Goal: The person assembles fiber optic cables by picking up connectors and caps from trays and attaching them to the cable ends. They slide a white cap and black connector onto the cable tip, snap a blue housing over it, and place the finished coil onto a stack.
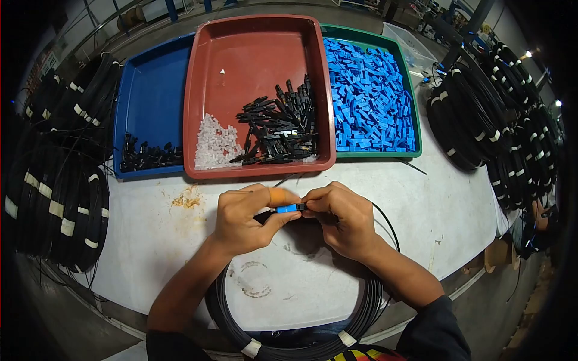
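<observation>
Two hands meet over the white table (pixel 433 204), both closed on one small blue connector (pixel 288 209) between them. The left hand (pixel 244 219) pinches the blue body between thumb and forefinger, the forefinger tip capped by an orange cot (pixel 277 196), and its other fingers curl underneath. The right hand (pixel 343 219) has its fingers (pixel 319 195) bunched tight on the connector's black end. A black cable coil (pixel 289 350) lies under the wrists. Beyond stand a red tray (pixel 253 60), a blue tray (pixel 153 102) and a green tray (pixel 379 154).
</observation>
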A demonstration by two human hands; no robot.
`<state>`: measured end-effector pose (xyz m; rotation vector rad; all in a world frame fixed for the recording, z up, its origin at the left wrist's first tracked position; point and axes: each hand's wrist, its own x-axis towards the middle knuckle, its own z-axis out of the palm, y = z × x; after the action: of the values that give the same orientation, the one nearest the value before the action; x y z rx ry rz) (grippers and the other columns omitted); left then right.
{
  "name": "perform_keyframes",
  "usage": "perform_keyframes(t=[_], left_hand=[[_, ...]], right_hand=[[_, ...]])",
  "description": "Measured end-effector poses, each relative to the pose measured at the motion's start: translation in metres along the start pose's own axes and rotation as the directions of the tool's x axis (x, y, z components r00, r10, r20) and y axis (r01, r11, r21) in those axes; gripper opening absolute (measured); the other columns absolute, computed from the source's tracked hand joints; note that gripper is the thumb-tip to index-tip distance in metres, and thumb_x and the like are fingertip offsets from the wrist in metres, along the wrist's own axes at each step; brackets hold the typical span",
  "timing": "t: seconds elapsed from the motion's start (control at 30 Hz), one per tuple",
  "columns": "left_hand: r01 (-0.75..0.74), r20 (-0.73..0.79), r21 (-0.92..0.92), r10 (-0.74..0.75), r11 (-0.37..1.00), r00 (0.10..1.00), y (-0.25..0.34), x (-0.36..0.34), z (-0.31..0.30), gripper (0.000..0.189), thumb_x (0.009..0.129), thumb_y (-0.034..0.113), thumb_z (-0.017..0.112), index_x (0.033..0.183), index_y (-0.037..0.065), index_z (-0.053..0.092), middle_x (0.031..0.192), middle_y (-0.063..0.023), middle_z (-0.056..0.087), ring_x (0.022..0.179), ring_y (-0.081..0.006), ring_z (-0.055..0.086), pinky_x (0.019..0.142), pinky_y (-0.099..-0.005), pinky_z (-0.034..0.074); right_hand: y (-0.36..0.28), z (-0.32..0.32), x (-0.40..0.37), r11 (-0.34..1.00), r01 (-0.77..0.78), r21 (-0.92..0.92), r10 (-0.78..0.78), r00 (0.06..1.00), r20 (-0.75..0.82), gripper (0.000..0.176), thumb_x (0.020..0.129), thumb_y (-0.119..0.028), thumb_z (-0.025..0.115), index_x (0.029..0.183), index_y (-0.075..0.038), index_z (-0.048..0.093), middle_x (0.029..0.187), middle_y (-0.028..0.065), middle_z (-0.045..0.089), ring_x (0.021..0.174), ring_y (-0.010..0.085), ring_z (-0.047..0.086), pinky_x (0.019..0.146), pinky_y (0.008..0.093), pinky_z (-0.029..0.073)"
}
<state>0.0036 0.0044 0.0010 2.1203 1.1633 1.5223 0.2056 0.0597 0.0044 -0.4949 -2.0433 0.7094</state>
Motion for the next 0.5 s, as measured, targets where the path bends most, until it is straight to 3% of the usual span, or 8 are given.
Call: perform_keyframes(t=[0.03,0.07,0.2,0.3,0.37,0.5], left_hand=[[0.143,-0.032,-0.118,-0.148,0.983,0.988,0.002,0.000,0.002,0.031,0.077,0.002,0.086,0.101,-0.003,0.067,0.101,-0.0130,0.078,0.079,-0.0200,0.077,0.071,-0.0283,0.060],[0.173,0.046,-0.094,-0.169,0.980,0.984,0.003,0.000,-0.004,0.042,0.081,0.004,0.085,0.114,-0.004,0.060,0.102,-0.0115,0.078,0.093,-0.0224,0.078,0.077,-0.0286,0.062],[0.136,0.071,-0.093,-0.130,0.986,0.989,0.002,0.001,-0.004,0.043,0.080,0.001,0.085,0.113,-0.003,0.057,0.100,-0.0117,0.078,0.091,-0.0231,0.078,0.076,-0.0273,0.062],[0.044,-0.015,-0.023,-0.044,0.999,0.999,0.001,-0.001,0.004,0.038,0.076,-0.002,0.085,0.104,-0.002,0.060,0.097,-0.0112,0.078,0.084,-0.0230,0.078,0.071,-0.0272,0.061],[-0.220,0.038,0.140,0.216,0.965,0.976,-0.005,0.002,-0.001,0.038,0.074,-0.003,0.088,0.101,-0.002,0.061,0.088,-0.0133,0.078,0.076,-0.0189,0.074,0.065,-0.0268,0.059],[-0.226,0.072,0.176,0.217,0.958,0.974,-0.001,0.002,-0.005,0.037,0.074,-0.003,0.088,0.099,-0.003,0.061,0.091,-0.0159,0.077,0.076,-0.0213,0.074,0.066,-0.0299,0.061]], right_hand=[[0.002,-0.002,-0.001,0.994,0.082,-0.069,-0.081,0.997,0.018,0.031,0.063,0.018,0.066,0.088,0.001,0.060,0.093,0.0129,0.070,0.079,0.0289,0.066,0.069,0.0378,0.055],[0.003,-0.003,-0.002,0.977,0.163,-0.136,-0.159,0.986,0.043,0.033,0.062,0.017,0.067,0.089,0.000,0.060,0.096,0.0121,0.069,0.078,0.0286,0.065,0.069,0.0388,0.053],[-0.004,-0.010,0.004,0.922,0.297,-0.247,-0.277,0.954,0.113,0.030,0.066,0.019,0.072,0.085,-0.001,0.060,0.091,0.0148,0.070,0.076,0.0267,0.068,0.065,0.0347,0.054],[0.001,-0.009,-0.001,0.953,0.214,-0.212,-0.194,0.974,0.114,0.029,0.064,0.017,0.067,0.086,0.000,0.061,0.094,0.0122,0.069,0.078,0.0281,0.065,0.068,0.0384,0.053],[0.008,-0.004,-0.001,0.992,-0.028,0.126,0.021,0.998,0.057,0.024,0.069,0.018,0.066,0.086,0.002,0.062,0.087,0.0136,0.069,0.077,0.0289,0.067,0.068,0.0369,0.055],[0.008,-0.002,-0.002,0.982,-0.096,0.163,0.090,0.995,0.044,0.019,0.075,0.016,0.069,0.086,0.001,0.062,0.083,0.0128,0.069,0.078,0.0288,0.068,0.072,0.0367,0.055]])
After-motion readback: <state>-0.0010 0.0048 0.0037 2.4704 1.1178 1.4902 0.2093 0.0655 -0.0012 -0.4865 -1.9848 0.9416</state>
